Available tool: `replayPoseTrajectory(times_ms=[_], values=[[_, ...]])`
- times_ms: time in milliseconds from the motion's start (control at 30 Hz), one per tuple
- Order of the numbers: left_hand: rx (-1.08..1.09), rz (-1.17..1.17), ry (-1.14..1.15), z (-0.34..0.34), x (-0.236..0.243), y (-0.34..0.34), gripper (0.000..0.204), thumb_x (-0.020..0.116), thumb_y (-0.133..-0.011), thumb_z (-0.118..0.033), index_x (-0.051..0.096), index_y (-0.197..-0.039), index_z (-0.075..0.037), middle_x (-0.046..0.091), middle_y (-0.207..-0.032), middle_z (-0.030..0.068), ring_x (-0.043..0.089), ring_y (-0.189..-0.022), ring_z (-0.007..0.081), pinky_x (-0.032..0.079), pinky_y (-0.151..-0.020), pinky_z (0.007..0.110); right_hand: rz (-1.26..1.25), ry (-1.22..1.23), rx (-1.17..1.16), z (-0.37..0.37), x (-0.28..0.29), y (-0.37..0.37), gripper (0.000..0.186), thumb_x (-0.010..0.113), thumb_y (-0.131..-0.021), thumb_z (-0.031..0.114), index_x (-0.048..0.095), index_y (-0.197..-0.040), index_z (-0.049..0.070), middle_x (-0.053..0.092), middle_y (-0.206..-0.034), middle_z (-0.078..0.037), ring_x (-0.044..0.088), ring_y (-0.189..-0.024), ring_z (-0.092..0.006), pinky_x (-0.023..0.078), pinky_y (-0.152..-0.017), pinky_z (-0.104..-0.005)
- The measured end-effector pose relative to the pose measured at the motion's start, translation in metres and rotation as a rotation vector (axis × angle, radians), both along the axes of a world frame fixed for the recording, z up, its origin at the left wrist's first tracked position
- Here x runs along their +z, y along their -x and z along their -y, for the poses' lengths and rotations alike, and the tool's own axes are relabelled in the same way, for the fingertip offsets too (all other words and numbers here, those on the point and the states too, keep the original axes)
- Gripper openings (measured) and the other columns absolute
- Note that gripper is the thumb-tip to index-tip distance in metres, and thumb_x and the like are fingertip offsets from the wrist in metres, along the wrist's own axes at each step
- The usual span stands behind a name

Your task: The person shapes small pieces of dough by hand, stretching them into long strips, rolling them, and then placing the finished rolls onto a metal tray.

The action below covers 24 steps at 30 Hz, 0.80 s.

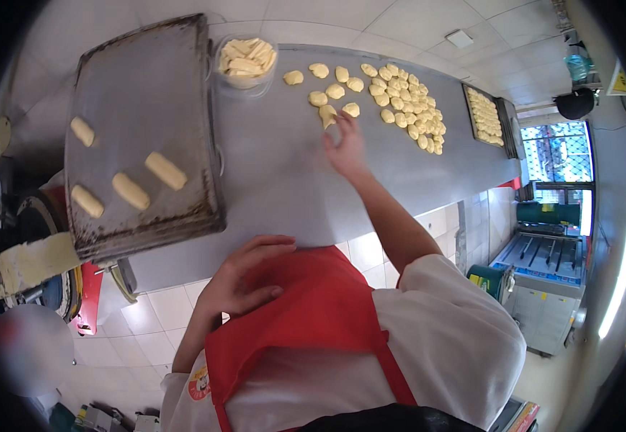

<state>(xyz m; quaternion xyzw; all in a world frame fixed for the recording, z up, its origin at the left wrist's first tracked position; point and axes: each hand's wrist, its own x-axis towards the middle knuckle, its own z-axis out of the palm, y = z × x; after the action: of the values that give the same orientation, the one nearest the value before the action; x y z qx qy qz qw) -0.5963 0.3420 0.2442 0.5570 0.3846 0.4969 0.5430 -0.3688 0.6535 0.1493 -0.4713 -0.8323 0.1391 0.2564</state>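
My right hand [347, 147] reaches over the metal table with its thumb and fingers apart. Its fingertips are beside or just touching a stretched piece of dough [327, 115]; I cannot tell which. Another dough piece [351, 109] lies just beyond the fingers. Around these, several loose rounded dough pieces [335, 91] are scattered, with a dense cluster of dough pieces [407, 101] to their right. Near the table's front edge, my left hand [244, 277] hovers by the red apron [298, 302], fingers stretched out and holding nothing.
At the left, a dark, worn baking tray [190, 216] bears several dough rolls [131, 191]. A clear tub [255, 90] of pale sticks [247, 57] stands beside it. Farther right is a filled tray [484, 115] of dough pieces. Machinery [39, 252] crowds the left side.
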Motion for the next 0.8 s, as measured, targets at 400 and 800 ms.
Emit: replayPoseTrajectory(times_ms=[400,800], values=[[0.414,-0.141,0.254,-0.239,-0.066,-0.148,0.049,0.073,-0.100,-0.017,0.060,-0.145,-0.003,0.057,-0.153,0.0164,0.059,-0.138,0.0272,0.049,-0.113,0.043,0.006,0.152,0.071,-0.195,-0.030,-0.097,0.026,0.075,-0.079,0.004,0.071,-0.105,0.007,0.067,-0.107,-0.016,0.069,-0.096,-0.0357,0.059,-0.083,-0.0447],[0.797,-0.040,0.305,-0.227,-0.094,-0.216,0.058,0.059,-0.112,-0.046,0.068,-0.077,-0.001,0.062,-0.062,0.0030,0.052,-0.054,0.0154,0.042,-0.051,0.037,-1.085,0.638,-0.076,0.074,0.036,-0.100,0.013,0.066,-0.102,0.016,0.064,-0.099,0.003,0.060,-0.099,-0.002,0.058,-0.086,-0.0109,0.049,-0.068,-0.0304]])
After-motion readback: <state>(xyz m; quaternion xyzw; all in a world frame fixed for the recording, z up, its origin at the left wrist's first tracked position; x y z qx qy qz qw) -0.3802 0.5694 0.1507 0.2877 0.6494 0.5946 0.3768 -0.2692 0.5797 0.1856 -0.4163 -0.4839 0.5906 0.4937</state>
